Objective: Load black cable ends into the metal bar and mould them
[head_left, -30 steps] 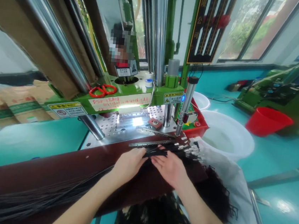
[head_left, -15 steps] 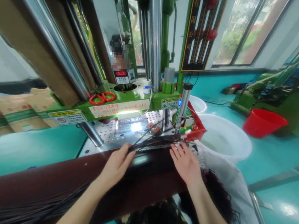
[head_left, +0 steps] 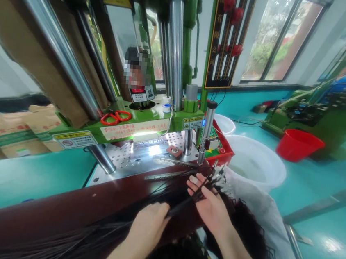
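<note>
A bundle of thin black cables (head_left: 180,207) runs across the dark red-brown table (head_left: 70,197) in front of me. My left hand (head_left: 150,222) is closed in a fist around it. Farther along, my right hand (head_left: 210,203) is turned palm up, and the cables lie between its thumb and fingers, near their ends. Small pale connector tips (head_left: 219,174) fan out beyond the fingers. Behind the bundle lie perforated metal strips (head_left: 164,177), by the press's steel plate (head_left: 119,157). The long cable tails trail to the lower left.
A green press with steel columns (head_left: 176,51) stands ahead, red-handled scissors (head_left: 116,117) on its ledge. Right are a red control box (head_left: 224,151), a white tub (head_left: 254,163) and a red bucket (head_left: 299,145). A dark heap of cables (head_left: 246,228) lies on white sheeting (head_left: 270,205).
My left hand has come nearer and right with the cables, closing into a fist. The cable ends have come off the metal strips. My right hand has turned palm up under them.
</note>
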{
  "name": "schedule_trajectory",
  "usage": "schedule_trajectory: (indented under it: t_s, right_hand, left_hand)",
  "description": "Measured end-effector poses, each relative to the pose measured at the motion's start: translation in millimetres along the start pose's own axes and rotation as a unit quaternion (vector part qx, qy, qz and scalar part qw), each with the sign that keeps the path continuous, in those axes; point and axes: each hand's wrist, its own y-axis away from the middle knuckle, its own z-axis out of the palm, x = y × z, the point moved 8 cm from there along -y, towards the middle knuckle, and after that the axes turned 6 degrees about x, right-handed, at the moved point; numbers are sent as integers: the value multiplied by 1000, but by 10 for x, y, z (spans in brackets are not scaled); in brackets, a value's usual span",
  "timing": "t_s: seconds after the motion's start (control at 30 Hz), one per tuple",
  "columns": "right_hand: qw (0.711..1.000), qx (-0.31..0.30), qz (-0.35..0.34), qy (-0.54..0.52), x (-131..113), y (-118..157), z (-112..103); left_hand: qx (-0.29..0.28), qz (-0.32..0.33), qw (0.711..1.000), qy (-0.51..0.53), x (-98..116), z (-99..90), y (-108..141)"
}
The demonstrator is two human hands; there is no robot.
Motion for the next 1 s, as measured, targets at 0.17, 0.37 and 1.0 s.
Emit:
schedule_trajectory:
  t_s: [0.17, 0.37, 1.0]
  right_hand:
    - [995, 28, -46, 88, -112, 81, -29]
    - [997, 54, -46, 35, -267, 114, -174]
    - [974, 170, -140, 53, -805, 188, -1021]
  left_hand:
    - [-65, 1, 996, 53, 188, 72, -40]
    - [-34, 43, 994, 91, 570, -108, -469]
    - [-109, -72, 917, 377, 318, -223, -772]
